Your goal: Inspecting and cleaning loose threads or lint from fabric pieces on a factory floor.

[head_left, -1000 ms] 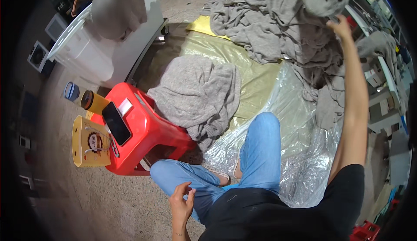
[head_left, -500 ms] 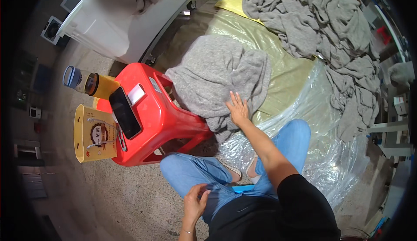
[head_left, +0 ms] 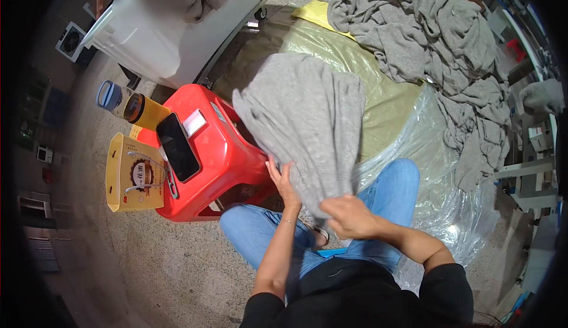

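A grey knit fabric piece [head_left: 305, 112], perhaps a garment, stretches from the plastic sheeting toward my knees. My right hand [head_left: 350, 217] is closed on its near end, pulling the cloth into long folds, slightly blurred. Against the cloth's left edge, close to the red stool [head_left: 222, 168], my left hand [head_left: 287, 187] is open with fingers extended. The cloth's far part rests on the yellowish plastic sheet [head_left: 378, 106].
On the stool lie a black phone [head_left: 178, 147] and a small white-and-pink item [head_left: 194, 123]. Beside it are a drink bottle [head_left: 142, 108] and a yellow paper bag [head_left: 133, 180]. A white wheeled bin [head_left: 160, 38] and heaped grey knits [head_left: 441, 32] stand farther off.
My right hand has gone from lying flat on the cloth to gripping its near end, drawing it toward me. My left hand has risen from my lap to the cloth's left side.
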The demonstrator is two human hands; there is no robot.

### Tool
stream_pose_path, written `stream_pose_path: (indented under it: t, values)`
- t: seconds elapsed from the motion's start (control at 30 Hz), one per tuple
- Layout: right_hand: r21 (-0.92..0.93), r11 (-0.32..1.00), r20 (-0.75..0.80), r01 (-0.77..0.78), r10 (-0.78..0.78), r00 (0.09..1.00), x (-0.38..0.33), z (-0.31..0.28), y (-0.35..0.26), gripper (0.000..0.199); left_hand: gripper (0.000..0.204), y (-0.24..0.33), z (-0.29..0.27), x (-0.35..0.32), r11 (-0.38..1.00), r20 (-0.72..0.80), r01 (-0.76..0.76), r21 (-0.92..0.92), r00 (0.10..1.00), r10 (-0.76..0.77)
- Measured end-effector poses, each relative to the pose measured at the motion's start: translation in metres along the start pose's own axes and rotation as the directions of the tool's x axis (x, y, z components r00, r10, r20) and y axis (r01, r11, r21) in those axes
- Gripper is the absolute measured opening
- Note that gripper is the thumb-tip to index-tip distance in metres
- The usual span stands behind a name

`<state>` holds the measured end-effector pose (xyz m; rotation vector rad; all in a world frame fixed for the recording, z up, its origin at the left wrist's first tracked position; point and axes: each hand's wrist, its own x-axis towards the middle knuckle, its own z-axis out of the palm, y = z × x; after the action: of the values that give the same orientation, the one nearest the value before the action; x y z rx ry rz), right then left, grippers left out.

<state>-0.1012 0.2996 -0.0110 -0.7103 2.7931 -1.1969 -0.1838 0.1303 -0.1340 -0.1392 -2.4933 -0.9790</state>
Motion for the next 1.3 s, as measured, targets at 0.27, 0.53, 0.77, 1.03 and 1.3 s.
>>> stream_pose_path:
  t: [0.27,0.53,0.77,1.03,1.3]
  values:
    - [-0.354,0.867,-0.519,-0.351,0.13,0.845,-0.049,-0.048,0.08,0.029,0.023,0.063,-0.278,0.006,0.686,0.826,0.718,-0.122,0.456,-0.331]
    - [0.288,0.949,-0.044,-0.127,0.145,0.988,-0.002,-0.02,0.006,0.033,0.036,0.06,-0.446,-0.036,0.941,-0.017,0.196,-0.277,0.978,-0.208]
    - [0.219,0.924,0.157,-0.314,0.284,0.946,-0.037,0.024,0.076,0.035,0.017,-0.153,-0.369,-0.122,0.835,0.077,0.551,-0.008,0.832,-0.549]
    - [0.504,0.685,0.072,-0.526,0.573,0.816,-0.081,-0.008,0.079,0.014,0.019,-0.175,-0.359,-0.164,0.592,0.026,0.779,-0.207,0.61,-0.792]
    - [0.747,0.559,-0.122,-0.359,0.647,0.753,-0.075,-0.05,0.065,0.021,0.026,-0.107,-0.373,-0.134,0.213,0.345,0.746,-0.632,0.516,-0.784]
